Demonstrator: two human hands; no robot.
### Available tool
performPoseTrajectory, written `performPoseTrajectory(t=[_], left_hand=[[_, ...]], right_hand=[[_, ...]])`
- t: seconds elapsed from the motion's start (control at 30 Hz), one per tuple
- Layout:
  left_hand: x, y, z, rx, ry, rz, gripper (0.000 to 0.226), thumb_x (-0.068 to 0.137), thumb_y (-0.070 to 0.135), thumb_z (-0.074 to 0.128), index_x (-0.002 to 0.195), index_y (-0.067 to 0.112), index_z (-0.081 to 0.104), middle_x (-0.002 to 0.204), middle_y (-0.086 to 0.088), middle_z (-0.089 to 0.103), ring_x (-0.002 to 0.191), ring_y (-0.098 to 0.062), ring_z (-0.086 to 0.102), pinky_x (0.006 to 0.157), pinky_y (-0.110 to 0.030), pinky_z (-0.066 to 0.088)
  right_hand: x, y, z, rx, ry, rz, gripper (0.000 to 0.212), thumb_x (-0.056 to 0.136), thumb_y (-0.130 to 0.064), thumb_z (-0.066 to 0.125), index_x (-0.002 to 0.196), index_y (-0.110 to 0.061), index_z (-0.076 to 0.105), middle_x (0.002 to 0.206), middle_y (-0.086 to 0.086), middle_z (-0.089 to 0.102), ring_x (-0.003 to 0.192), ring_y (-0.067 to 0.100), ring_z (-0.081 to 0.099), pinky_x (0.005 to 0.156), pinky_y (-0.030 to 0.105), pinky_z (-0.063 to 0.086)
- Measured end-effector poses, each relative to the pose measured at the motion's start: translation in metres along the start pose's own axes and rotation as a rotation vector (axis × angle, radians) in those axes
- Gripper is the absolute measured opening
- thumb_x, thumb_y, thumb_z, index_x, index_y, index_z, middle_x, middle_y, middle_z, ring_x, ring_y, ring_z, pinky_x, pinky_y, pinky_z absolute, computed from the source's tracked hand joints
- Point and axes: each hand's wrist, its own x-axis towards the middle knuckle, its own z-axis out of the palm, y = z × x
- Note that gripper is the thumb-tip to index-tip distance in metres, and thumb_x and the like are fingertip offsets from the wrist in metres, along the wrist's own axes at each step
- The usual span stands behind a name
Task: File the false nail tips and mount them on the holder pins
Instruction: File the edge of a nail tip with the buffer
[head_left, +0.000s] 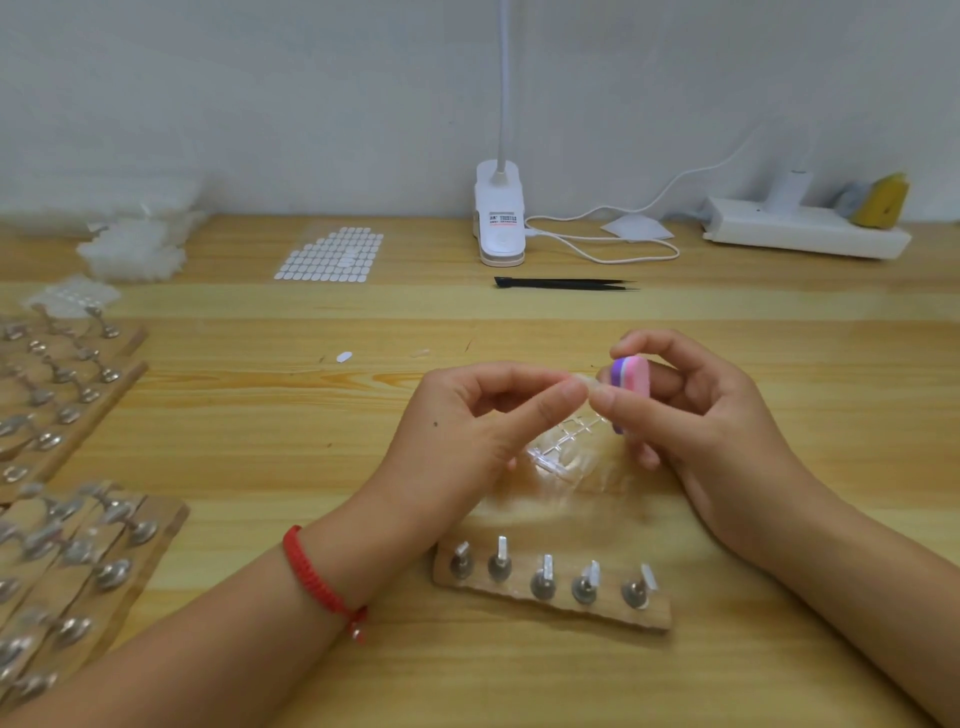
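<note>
The left hand (467, 421) pinches a small clear nail tip (589, 383) between thumb and forefinger, with the other fingers curled under the palm. The tip is see-through and blurred, so its shape is hard to make out. It is held above the counter (260, 457) and touches the filing block (631, 375), a small pad layered pink, white and purple. The right hand (711, 410) grips that block with thumb and bent fingers, its edge turned toward the tip. Both wrists are low over the counter, forearms coming in from the near edge, and a red bracelet (317, 577) circles the left wrist.

Directly under the hands lies a clear plastic strip of nail tips (563, 449). Just nearer the person is a wooden holder (550, 597) with five metal pins (543, 579) in a row, each topped with a small white piece.

More wooden holders (78, 551) crowd the left edge. Bare wood stretches between them and the hands. Farther back lie black tweezers (566, 283), a sheet of white adhesive tabs (332, 254), a white clip lamp (500, 218) with its cord, and a power strip (805, 231) against the wall.
</note>
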Motion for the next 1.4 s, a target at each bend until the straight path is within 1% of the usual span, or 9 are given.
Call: performPoseTrajectory(t=[0.27,0.4,0.53,0.63,0.73,0.9,1.0,1.13,1.4], left_hand=[[0.001,0.002,-0.004,0.037,-0.054,-0.019,0.021,0.067,0.042,0.071,0.076,0.023,0.076,0.060,0.013,0.066,0.049,0.003,0.053,0.044,-0.012,0.040],[0.000,0.002,-0.003,-0.010,-0.008,0.009,0.017,0.070,0.034,0.071,0.074,0.018,0.073,0.052,0.014,0.059,0.042,0.002,0.048,0.045,-0.009,0.037],[0.001,0.005,-0.002,-0.086,0.063,0.039,0.014,0.078,0.023,0.068,0.080,0.009,0.071,0.041,0.018,0.045,0.038,0.003,0.042,0.044,-0.002,0.031],[0.001,0.006,-0.003,-0.150,0.052,-0.020,0.029,0.068,0.038,0.070,0.080,0.012,0.073,0.049,0.007,0.028,0.038,-0.008,0.021,0.037,-0.013,0.024],[0.001,0.007,-0.002,-0.185,0.042,-0.034,0.026,0.065,0.041,0.069,0.075,0.018,0.073,0.051,0.003,0.022,0.041,-0.010,0.014,0.037,-0.015,0.020],[0.002,0.005,-0.004,-0.204,0.011,-0.011,0.024,0.068,0.038,0.074,0.074,0.015,0.069,0.044,0.012,0.026,0.039,-0.010,0.013,0.038,-0.017,0.018],[0.001,0.005,-0.003,-0.164,0.003,0.012,0.024,0.068,0.038,0.068,0.072,0.014,0.065,0.041,0.013,0.030,0.038,-0.008,0.016,0.037,-0.016,0.018],[0.000,0.004,-0.001,-0.136,-0.008,0.032,0.015,0.070,0.034,0.068,0.064,0.020,0.064,0.043,0.010,0.029,0.038,-0.006,0.018,0.038,-0.013,0.021],[0.003,0.000,-0.004,-0.170,-0.002,0.034,0.018,0.079,0.027,0.064,0.072,0.013,0.054,0.040,0.014,0.030,0.037,-0.007,0.017,0.038,-0.017,0.017]], right_hand=[[0.001,0.003,-0.003,-0.044,-0.041,0.021,0.030,0.061,-0.028,0.081,0.091,-0.029,0.076,0.072,-0.005,0.067,0.056,0.008,0.051,0.051,0.017,0.043],[0.002,0.001,-0.003,0.042,-0.007,0.020,0.040,0.056,-0.033,0.084,0.096,-0.030,0.077,0.080,-0.002,0.071,0.065,0.008,0.062,0.056,0.019,0.050],[-0.001,-0.001,0.002,0.085,-0.110,0.030,0.048,0.061,-0.042,0.085,0.106,-0.033,0.073,0.077,0.004,0.071,0.063,0.013,0.064,0.051,0.022,0.051],[-0.004,-0.001,0.006,0.081,-0.153,0.029,0.044,0.062,-0.046,0.085,0.100,-0.032,0.069,0.075,0.009,0.070,0.054,0.016,0.061,0.044,0.023,0.048],[-0.004,-0.001,0.006,0.093,-0.129,0.057,0.045,0.057,-0.047,0.087,0.096,-0.032,0.073,0.079,0.011,0.072,0.059,0.018,0.066,0.048,0.023,0.051],[-0.003,-0.002,0.005,0.171,-0.083,0.090,0.034,0.060,-0.037,0.086,0.092,-0.031,0.076,0.081,0.009,0.073,0.072,0.018,0.072,0.054,0.021,0.054],[-0.003,-0.002,0.005,0.149,-0.093,0.082,0.036,0.057,-0.042,0.087,0.088,-0.030,0.073,0.075,0.009,0.072,0.066,0.015,0.068,0.050,0.022,0.052],[-0.003,0.001,0.005,0.081,-0.093,0.072,0.031,0.062,-0.026,0.088,0.088,-0.027,0.071,0.072,0.009,0.070,0.054,0.018,0.064,0.047,0.023,0.051],[-0.001,0.001,0.003,0.114,-0.120,0.098,0.032,0.063,-0.021,0.080,0.095,-0.023,0.073,0.081,0.010,0.073,0.063,0.021,0.068,0.057,0.025,0.055]])
